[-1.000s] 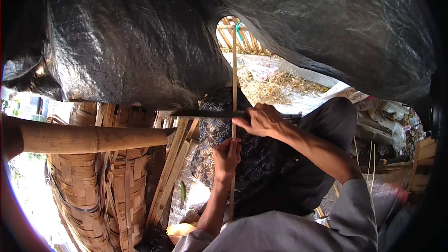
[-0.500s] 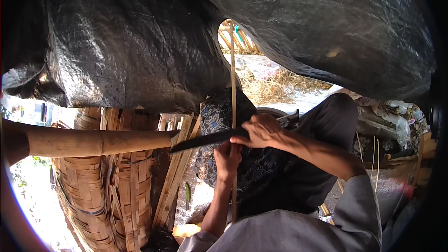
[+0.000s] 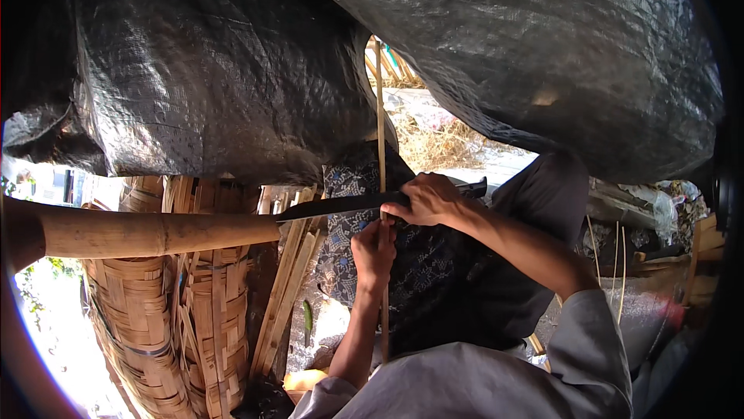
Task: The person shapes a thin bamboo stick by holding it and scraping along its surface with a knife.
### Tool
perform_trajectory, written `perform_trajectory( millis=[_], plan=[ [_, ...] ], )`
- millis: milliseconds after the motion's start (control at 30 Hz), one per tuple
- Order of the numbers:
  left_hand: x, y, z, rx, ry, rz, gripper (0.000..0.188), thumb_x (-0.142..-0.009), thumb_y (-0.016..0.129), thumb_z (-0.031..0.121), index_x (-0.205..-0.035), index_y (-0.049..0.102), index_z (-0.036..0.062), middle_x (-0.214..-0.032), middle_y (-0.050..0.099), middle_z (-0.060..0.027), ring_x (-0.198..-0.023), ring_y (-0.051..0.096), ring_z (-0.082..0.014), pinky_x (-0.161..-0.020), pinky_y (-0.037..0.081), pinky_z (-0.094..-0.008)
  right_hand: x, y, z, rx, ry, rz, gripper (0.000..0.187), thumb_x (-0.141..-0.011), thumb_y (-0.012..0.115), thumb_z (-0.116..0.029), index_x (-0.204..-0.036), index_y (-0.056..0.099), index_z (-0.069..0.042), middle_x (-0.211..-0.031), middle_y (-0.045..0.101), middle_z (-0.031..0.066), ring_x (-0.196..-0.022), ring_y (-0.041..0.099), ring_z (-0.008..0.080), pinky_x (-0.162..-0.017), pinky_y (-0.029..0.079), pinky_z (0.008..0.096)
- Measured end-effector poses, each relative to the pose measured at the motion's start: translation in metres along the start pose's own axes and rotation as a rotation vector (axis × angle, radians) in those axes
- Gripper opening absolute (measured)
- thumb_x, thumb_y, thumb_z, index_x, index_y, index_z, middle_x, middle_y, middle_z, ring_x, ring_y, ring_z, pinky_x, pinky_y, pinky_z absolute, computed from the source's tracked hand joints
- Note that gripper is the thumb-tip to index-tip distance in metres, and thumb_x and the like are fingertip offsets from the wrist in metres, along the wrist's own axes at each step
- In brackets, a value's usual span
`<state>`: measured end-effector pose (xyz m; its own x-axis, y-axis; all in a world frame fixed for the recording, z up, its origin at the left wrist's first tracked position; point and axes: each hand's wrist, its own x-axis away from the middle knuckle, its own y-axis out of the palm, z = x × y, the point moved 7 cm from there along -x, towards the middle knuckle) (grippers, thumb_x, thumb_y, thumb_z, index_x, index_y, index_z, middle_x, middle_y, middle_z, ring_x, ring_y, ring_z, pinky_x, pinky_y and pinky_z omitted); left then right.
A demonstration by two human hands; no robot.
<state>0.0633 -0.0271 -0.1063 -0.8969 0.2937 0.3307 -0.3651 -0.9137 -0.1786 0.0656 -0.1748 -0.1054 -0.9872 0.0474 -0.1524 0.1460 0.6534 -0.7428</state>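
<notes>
My left hand [image 3: 373, 248] is closed round a long thin bamboo strip [image 3: 381, 124], which runs upright in front of me from my lap past the dark sheeting. Just above it, my right hand [image 3: 430, 200] grips a knife [image 3: 333, 206] with a long dark blade. The blade lies across the strip, its tip pointing left by the end of a thick bamboo pole [image 3: 163, 234]. Under the right fingers the blade and strip meet; the exact contact is hidden. A dark patterned cloth [image 3: 349, 244] covers my leg behind the strip.
Tall woven bamboo baskets [image 3: 143, 326] stand at the left, with split bamboo slats [image 3: 283, 303] beside them. Black plastic sheeting [image 3: 209, 70] hangs low overhead and ahead. Thin strips [image 3: 622, 272] stand at the right. Dry straw [image 3: 434, 144] lies beyond the sheeting gap.
The knife and both hands have shifted slightly up and left. The blade now lies more level, its tip raised toward the upper edge of the pole's end.
</notes>
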Motion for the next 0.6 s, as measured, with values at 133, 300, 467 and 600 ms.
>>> perform_trajectory(
  millis=[133, 300, 467, 600],
  plan=[
    [-0.002, -0.007, -0.005, 0.09, -0.063, -0.019, 0.021, -0.092, 0.05, 0.013, -0.087, 0.06, -0.0046, -0.061, 0.052, -0.0014, -0.044, 0.042, -0.0036, -0.037, 0.031, -0.0192, 0.002, -0.001, -0.015, 0.056, 0.002, -0.091, 0.063, -0.08, 0.052, -0.061, -0.061, 0.061, -0.001, -0.053, 0.057, 0.0171, -0.052, 0.06, 0.0318, -0.049, 0.047, 0.0394],
    [0.005, 0.007, 0.006, 0.054, -0.05, -0.011, 0.019, -0.093, 0.049, 0.012, -0.089, 0.058, -0.0038, -0.062, 0.048, 0.0002, -0.045, 0.035, -0.0023, -0.038, 0.027, -0.0193, -0.002, 0.001, 0.007, 0.012, -0.003, -0.059, 0.066, -0.08, 0.049, -0.063, -0.064, 0.062, -0.001, -0.052, 0.055, 0.0184, -0.051, 0.06, 0.0327, -0.048, 0.047, 0.0395],
    [0.001, -0.006, -0.007, 0.055, -0.096, 0.005, 0.017, -0.093, 0.049, 0.01, -0.09, 0.058, -0.0041, -0.062, 0.048, 0.0, -0.045, 0.035, -0.0025, -0.039, 0.028, -0.0189, 0.004, 0.007, -0.009, 0.045, 0.029, -0.118, 0.076, -0.08, 0.04, -0.07, -0.063, 0.063, 0.0, -0.057, 0.058, 0.0187, -0.05, 0.06, 0.0304, -0.048, 0.049, 0.0396],
    [0.0, 0.0, 0.003, 0.051, -0.008, 0.004, 0.017, -0.093, 0.048, 0.01, -0.09, 0.057, -0.0045, -0.063, 0.049, -0.0001, -0.045, 0.035, -0.0023, -0.039, 0.027, -0.0186, -0.004, -0.001, -0.006, 0.108, -0.05, -0.144, 0.075, -0.08, 0.038, -0.07, -0.062, 0.064, -0.002, -0.045, 0.053, 0.0168, -0.046, 0.058, 0.0311, -0.045, 0.048, 0.039]
  ],
)
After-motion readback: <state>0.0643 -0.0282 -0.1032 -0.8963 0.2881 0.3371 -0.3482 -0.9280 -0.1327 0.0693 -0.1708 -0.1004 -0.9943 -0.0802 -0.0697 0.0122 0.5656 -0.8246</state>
